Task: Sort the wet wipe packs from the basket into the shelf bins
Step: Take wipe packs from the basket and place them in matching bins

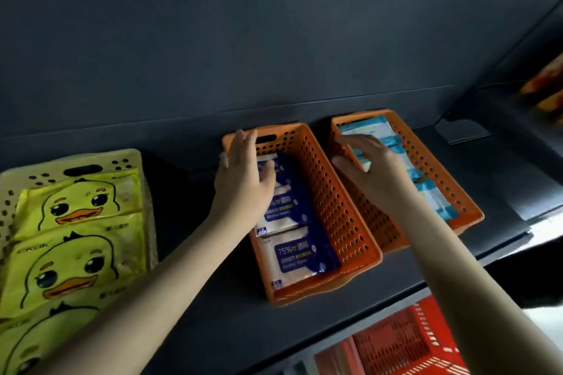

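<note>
Two orange shelf bins stand side by side on the dark shelf. The middle bin (pixel 341 222) holds navy alcohol wipe packs (pixel 298 256) in a row. My left hand (pixel 243 173) reaches over its far end with straight fingers near the rim and the thumb lying on the rearmost navy pack (pixel 288 179). The right bin (pixel 438 167) holds light-blue packs (pixel 432 195). My right hand (pixel 371 167) is over its left side, thumb and curled fingers pinching a light-blue pack (pixel 361 160). The red basket (pixel 408 341) sits below the shelf edge.
A pale yellow bin (pixel 128 161) at the left holds several yellow duck-print wipe packs (pixel 76 204). The dark back wall rises right behind the bins. A grey plate (pixel 463 131) lies on the shelf at far right, with blurred red-yellow goods (pixel 545 91) beyond.
</note>
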